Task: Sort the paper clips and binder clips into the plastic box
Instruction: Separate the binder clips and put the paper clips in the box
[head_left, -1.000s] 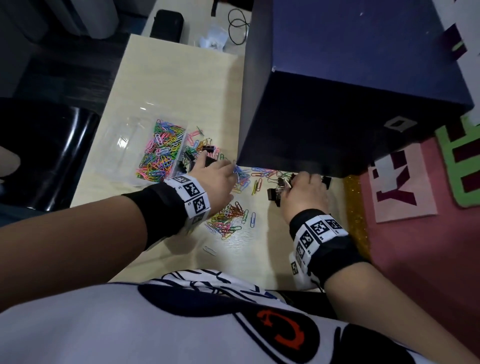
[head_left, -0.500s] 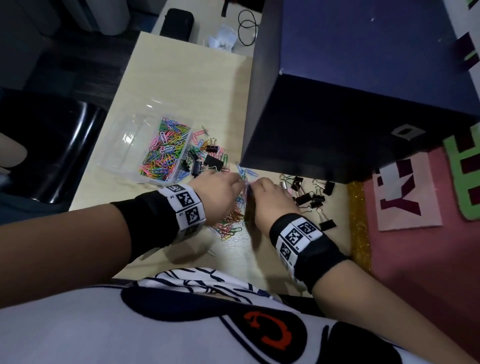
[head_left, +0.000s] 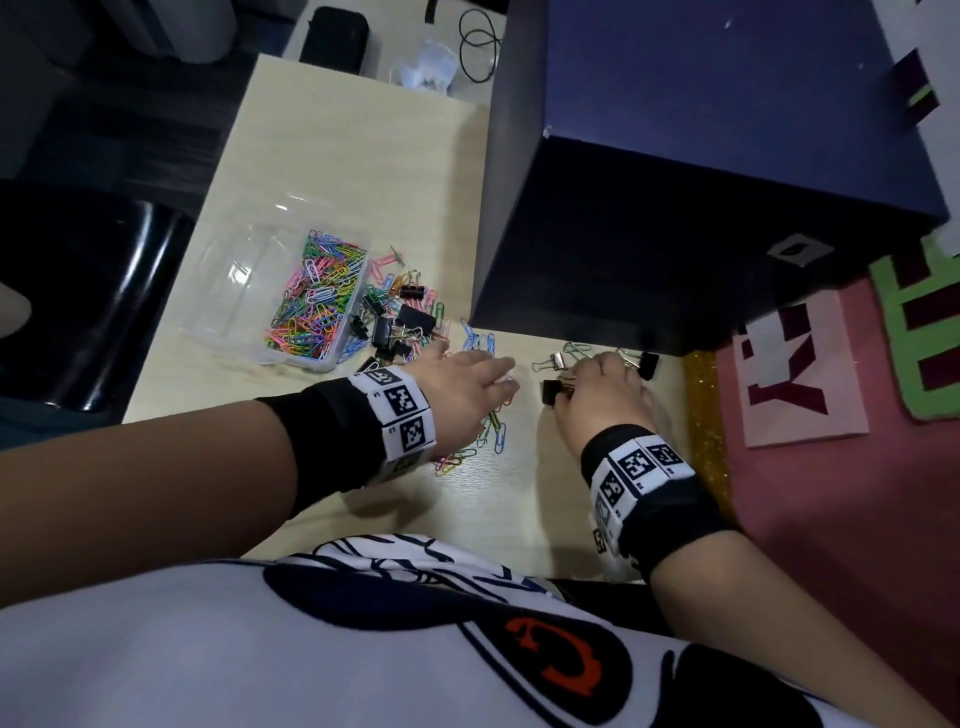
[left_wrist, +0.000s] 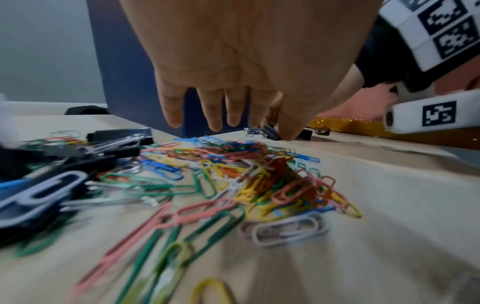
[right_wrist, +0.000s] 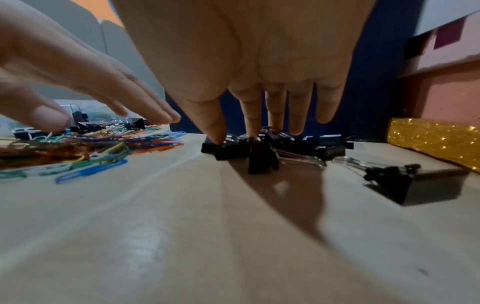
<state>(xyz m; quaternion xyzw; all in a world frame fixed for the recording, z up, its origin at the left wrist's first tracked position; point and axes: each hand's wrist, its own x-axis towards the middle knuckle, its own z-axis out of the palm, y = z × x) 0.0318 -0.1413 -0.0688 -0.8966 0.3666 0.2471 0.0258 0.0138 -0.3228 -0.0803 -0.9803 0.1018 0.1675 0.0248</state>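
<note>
A clear plastic box (head_left: 223, 312) sits at the table's left, its right compartment full of coloured paper clips (head_left: 317, 306). My left hand (head_left: 498, 376) hovers with straight fingers over a loose pile of paper clips (left_wrist: 259, 170); it holds nothing (left_wrist: 228, 121). To its right, my right hand (head_left: 597, 366) reaches down onto a cluster of black binder clips (right_wrist: 262, 152). Its thumb (right_wrist: 214, 127) and index fingertip touch two of them, and the other fingers hang straight above. More binder clips (head_left: 402, 322) lie beside the box.
A big dark blue box (head_left: 701, 182) stands close behind both hands. Pink felt (head_left: 857, 493) with a gold glitter strip (head_left: 704, 415) borders the table on the right. One binder clip (right_wrist: 420, 183) lies apart near my right wrist. A black chair (head_left: 88, 301) is left of the table.
My right hand has gone from beside the left hand at the paper clips back rightward onto the binder clips. My left hand has stretched its fingers out over the paper clips.
</note>
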